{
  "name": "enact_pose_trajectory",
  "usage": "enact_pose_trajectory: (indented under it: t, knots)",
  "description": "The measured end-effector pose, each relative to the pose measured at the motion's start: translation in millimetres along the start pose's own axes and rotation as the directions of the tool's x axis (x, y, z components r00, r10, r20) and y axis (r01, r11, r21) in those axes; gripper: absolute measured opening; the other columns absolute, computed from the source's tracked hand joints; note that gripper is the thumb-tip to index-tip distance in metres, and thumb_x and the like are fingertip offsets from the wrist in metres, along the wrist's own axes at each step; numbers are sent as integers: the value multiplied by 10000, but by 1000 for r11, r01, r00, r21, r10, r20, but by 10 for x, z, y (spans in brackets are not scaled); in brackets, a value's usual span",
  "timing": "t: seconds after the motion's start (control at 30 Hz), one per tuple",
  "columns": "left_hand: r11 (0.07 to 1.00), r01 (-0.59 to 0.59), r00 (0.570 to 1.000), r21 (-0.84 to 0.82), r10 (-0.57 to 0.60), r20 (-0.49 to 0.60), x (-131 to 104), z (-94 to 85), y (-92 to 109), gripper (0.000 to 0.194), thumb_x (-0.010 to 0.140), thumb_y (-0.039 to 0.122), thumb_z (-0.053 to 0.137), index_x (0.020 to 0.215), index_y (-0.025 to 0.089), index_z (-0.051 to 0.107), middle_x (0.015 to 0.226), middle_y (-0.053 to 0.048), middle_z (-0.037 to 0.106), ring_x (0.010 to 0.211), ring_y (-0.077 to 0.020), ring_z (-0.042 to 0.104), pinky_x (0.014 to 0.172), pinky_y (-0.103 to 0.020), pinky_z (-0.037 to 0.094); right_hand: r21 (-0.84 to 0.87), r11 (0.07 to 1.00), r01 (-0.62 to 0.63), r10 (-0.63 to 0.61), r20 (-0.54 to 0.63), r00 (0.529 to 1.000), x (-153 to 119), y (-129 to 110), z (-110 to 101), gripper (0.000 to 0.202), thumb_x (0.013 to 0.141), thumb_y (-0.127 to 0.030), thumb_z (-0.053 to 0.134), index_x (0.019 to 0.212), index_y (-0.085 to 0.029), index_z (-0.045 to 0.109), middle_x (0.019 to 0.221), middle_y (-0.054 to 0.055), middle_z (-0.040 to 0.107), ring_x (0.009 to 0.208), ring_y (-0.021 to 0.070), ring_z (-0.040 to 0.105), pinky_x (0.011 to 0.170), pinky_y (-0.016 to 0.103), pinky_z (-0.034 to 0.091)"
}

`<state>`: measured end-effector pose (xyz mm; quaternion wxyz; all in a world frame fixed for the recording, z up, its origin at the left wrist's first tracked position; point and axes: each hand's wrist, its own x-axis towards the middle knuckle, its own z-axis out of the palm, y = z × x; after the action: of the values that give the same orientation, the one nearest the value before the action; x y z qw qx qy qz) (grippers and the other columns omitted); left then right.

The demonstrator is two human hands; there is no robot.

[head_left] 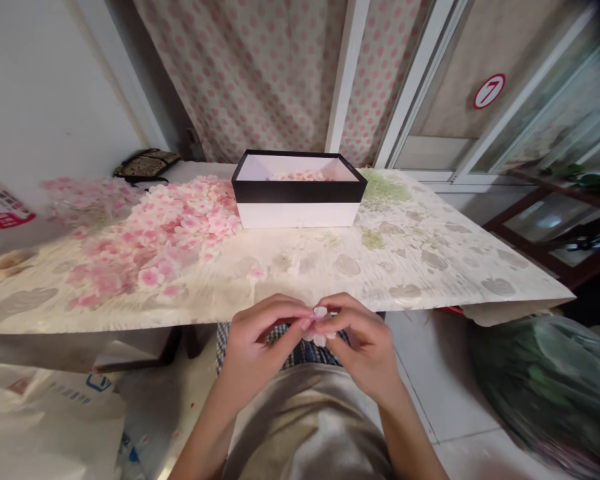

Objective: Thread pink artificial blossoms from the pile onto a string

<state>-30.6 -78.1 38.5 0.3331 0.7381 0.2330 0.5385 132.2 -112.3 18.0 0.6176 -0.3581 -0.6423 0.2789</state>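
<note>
My left hand [270,330] and my right hand [357,333] meet over my lap, just in front of the table's near edge. Between their fingertips is a small pale artificial flower [319,339] with white-pink petals. Both hands are closed in a pinch on it, and the fingers cover part of the flower. On the table to the left lies a big heap of pink and white artificial flowers [170,230]. A white box with a black rim [300,213] stands at the middle back, with pinkish pieces [303,176] inside it.
A patterned cloth covers the table [480,257]. Small green pieces [385,188] lie right of the box, with a smaller green clump [373,239] in front. A dark patterned bag [147,163] sits at the back left. A large plastic bag [545,380] stands on the floor at right.
</note>
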Motion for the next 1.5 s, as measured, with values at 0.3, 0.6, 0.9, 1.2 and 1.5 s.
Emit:
enact_pose_trajectory:
  t: [0.3, 0.6, 0.9, 1.2, 1.5]
  knots:
    - [996, 34, 997, -80, -29, 66, -15, 10, -31, 248, 862, 7, 604, 990, 210, 668, 907, -7, 672, 847, -97, 634, 751, -188, 518, -44, 999, -15, 14, -23, 1000, -27, -19, 18, 198, 803, -17, 625, 806, -214, 632, 886, -7, 622, 816, 114, 614, 732, 258, 472]
    - [976, 215, 946, 26, -215, 244, -38, -51, -139, 189, 938, 158, 553, 1080, 252, 633, 971, -3, 669, 878, -115, 638, 796, -216, 506, 70, 959, -275, 273, 42, 961, -19, 78, -45, 153, 836, -97, 603, 870, -244, 625, 844, -26, 625, 808, 104, 610, 729, 219, 478]
    - [666, 105, 993, 738, -114, -38, 330, -243, -652, 207, 874, 116, 577, 1023, 201, 693, 1008, -66, 668, 935, -239, 601, 866, -405, 470, 28, 953, -302, 303, -119, 946, -98, 282, -322, 160, 795, -89, 643, 812, -241, 688, 839, -2, 727, 817, 135, 686, 745, 260, 532]
    - [686, 8, 983, 728, -137, 119, 292, -141, -718, 216, 896, 99, 525, 1027, 170, 681, 1069, -82, 675, 971, -225, 616, 895, -393, 498, -9, 968, -252, 248, -156, 956, -63, 245, -370, 159, 778, -88, 654, 812, -237, 696, 821, 5, 732, 795, 146, 694, 723, 272, 545]
    - [714, 135, 960, 688, -266, 88, 503, -114, -897, 237, 856, 35, 498, 925, 135, 702, 913, -100, 643, 894, -247, 603, 861, -416, 493, 8, 961, -275, 274, -120, 954, -97, 277, -326, 138, 805, -104, 642, 828, -234, 685, 841, 8, 728, 820, 149, 684, 736, 274, 537]
